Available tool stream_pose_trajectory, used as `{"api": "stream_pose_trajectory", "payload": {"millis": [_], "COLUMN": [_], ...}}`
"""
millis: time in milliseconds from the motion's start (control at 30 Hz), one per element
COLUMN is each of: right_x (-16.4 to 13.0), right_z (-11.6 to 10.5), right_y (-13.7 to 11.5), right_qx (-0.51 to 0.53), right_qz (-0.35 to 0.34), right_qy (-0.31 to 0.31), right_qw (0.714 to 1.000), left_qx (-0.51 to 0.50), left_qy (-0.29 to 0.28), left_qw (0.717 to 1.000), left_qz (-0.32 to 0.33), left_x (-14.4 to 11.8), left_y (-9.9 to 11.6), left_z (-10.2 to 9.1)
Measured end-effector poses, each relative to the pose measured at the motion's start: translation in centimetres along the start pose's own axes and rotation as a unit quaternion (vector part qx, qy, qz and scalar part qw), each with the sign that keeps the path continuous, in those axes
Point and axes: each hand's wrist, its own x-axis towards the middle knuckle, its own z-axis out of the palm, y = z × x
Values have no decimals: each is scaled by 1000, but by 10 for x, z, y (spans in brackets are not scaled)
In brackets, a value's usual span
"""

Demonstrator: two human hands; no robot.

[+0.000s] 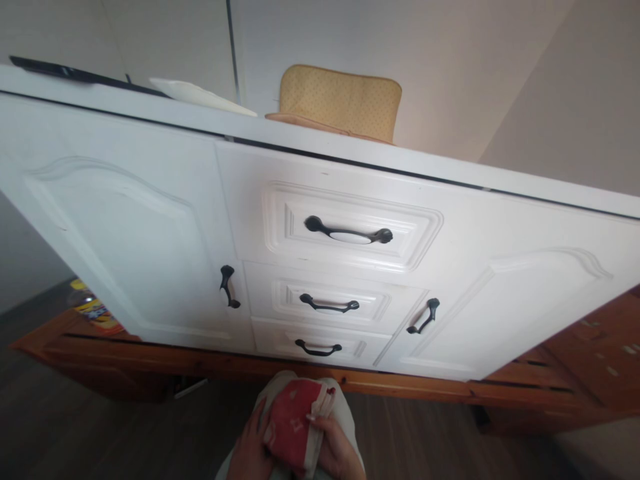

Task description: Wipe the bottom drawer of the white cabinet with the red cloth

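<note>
Red cloth (293, 423) with white markings and a pale edge, low at the bottom of the view, held between both hands close against the body. Left hand (250, 448) curled around the cloth's left side, fingers pressed onto the fabric. Right hand (336, 448) closed on the right edge, thumb and fingers pinching the pale hem. Pale trouser leg (345, 407) just behind the cloth and hands.

Straight ahead of the hands, a white cabinet (150, 220) with three drawers stacked in the middle, all closed, contents hidden. Bottom drawer (320, 340) nearest above the cloth, with a dark curved handle; middle drawer (333, 300) above it; top drawer (350, 227) largest, with a dark handle with a white centre. Left door (115, 247) to the left of the hands and right door (515, 313) to the right, both shut, each with a short dark handle beside the drawers.

On top of the cabinet, far above the hands: a yellow dotted cushion (340, 100) leaning on the wall, a white flat thing (200, 95) left of it, a dark flat object (65, 72) further left.

Under the cabinet, a wooden base (125, 360) between hands and drawers, running to either side. Yellow packet (93, 308) on it at far left, partly hidden by the left door. Wooden unit (595, 360) at far right. Dark floor (75, 427) around the hands
</note>
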Motion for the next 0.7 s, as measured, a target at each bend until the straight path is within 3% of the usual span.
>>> {"api": "stream_pose_trajectory", "payload": {"millis": [233, 500, 700], "right_x": [-1, -1, 4], "right_z": [1, -2, 10], "right_y": [5, 17, 22], "right_qx": [7, -57, -105], "right_qz": [-14, -4, 24], "right_qy": [11, 25, 43], "right_qw": [1000, 998, 993], "left_qx": [23, 35, 47], "left_qy": [-8, -41, -64], "left_qw": [1000, 998, 997], "left_qz": [-13, -16, -26], "left_x": [-1, -6, -6], "left_y": [-3, 19, 33], "left_z": [7, -16, -20]}}
